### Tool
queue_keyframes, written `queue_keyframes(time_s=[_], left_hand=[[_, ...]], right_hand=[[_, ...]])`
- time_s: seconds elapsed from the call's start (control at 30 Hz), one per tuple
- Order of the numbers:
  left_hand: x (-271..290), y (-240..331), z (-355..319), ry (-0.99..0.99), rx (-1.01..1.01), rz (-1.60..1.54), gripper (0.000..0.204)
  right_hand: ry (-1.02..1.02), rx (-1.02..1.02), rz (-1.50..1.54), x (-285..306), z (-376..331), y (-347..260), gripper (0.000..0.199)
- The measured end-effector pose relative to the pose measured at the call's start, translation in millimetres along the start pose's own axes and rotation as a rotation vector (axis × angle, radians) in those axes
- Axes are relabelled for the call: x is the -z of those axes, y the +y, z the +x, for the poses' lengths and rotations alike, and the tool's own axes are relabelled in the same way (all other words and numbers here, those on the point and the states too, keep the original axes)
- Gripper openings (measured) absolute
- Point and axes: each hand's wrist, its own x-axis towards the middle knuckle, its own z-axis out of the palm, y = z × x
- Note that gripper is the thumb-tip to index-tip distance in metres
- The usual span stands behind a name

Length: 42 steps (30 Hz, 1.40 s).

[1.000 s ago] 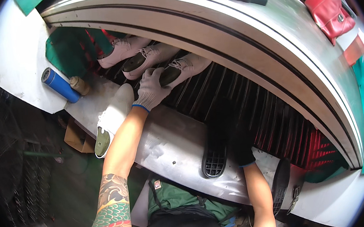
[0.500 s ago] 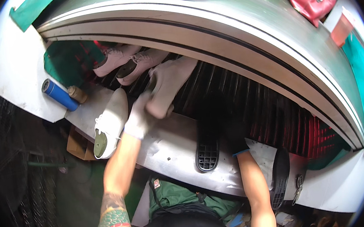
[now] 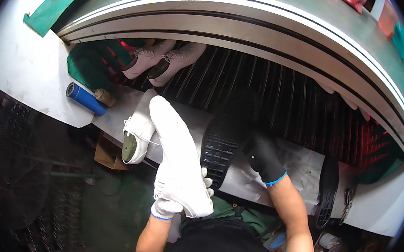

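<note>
My left hand [image 3: 167, 208], in a white glove with a blue cuff edge, grips a white shoe [image 3: 178, 157] near its heel. The shoe's toe points up and away, with its smooth underside partly toward me; my fingertips curl round its right side. Just right of it, a black shoe sole [image 3: 216, 148] with a grid pattern is tilted above the metal ledge. My right hand [image 3: 264, 161], in a black glove, is closed at the sole's right edge; its fingers blend into the dark background. Another white shoe [image 3: 138, 136] with a green insole rests on the ledge to the left.
Two white shoes, one plainly a laced shoe [image 3: 175, 63], sit on dark rollers [image 3: 276, 100] under the curved hood [image 3: 231, 15]. A blue cylinder [image 3: 86, 99] and a small beige bottle [image 3: 105, 97] stand left. Another black sole [image 3: 328, 192] and a metal tool or keys [image 3: 347, 205] lie right.
My left hand has brought the white shoe off the rollers toward me and turned it toe-away. The black sole by my right hand has come up and tilted. The whole view has shifted slightly.
</note>
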Motion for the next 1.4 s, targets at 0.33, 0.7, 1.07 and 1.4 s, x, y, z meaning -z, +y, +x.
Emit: queue_keyframes(time_s=[0.33,0.7,1.07,1.4], left_hand=[[44.1,-19.2,-41.0,0.106,-0.726,1.773,0.133],[-24.7,-61.4,-15.4,0.566,-0.455,1.675,0.077],[-31.7,-58.4,-3.5,0.256,-0.835,2.409,0.066],[-28.4,-55.3,-8.7,0.278,-0.782,2.387,0.071]], right_hand=[[-0.01,-0.085,0.402,28.3,-27.2,-90.8,0.037],[-0.347,0.504,0.444,32.6,-35.9,-67.2,0.102],[-0.398,0.547,0.349,40.2,-42.1,-74.9,0.101],[-0.426,0.564,0.328,38.3,-39.0,-82.5,0.103]])
